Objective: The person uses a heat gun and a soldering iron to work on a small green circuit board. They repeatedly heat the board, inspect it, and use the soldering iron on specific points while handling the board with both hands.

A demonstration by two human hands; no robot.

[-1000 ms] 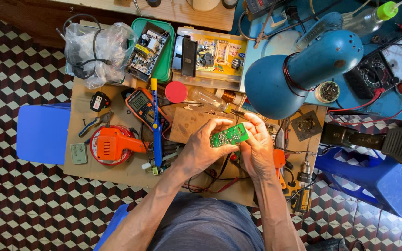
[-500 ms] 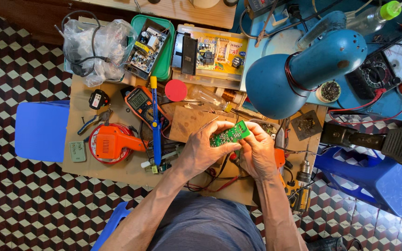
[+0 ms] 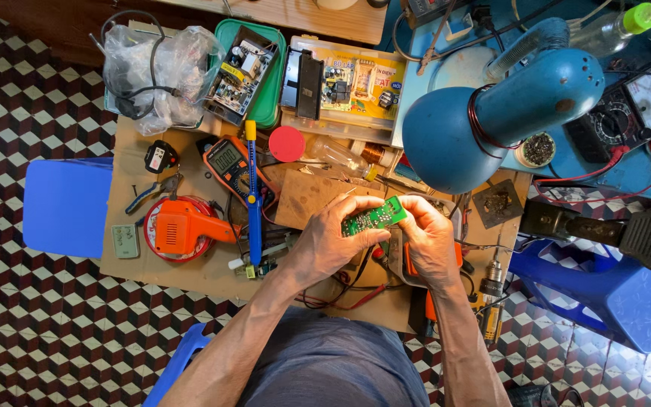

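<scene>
Between both hands [image 3: 386, 241]: green circuit board [image 3: 374, 218], partly hidden.

this is looking like a small electronics repair workshop: a low counter [image 3: 190, 271] is sitting crowded with a multimeter [image 3: 227, 160], an orange heat gun [image 3: 178, 228], pliers [image 3: 152, 194], loose circuit boards in a green tray [image 3: 274, 83], and a blue desk lamp [image 3: 491, 113] is hanging over it.

Left hand [image 3: 329, 245], right hand [image 3: 427, 241] together, fingers curled
</scene>
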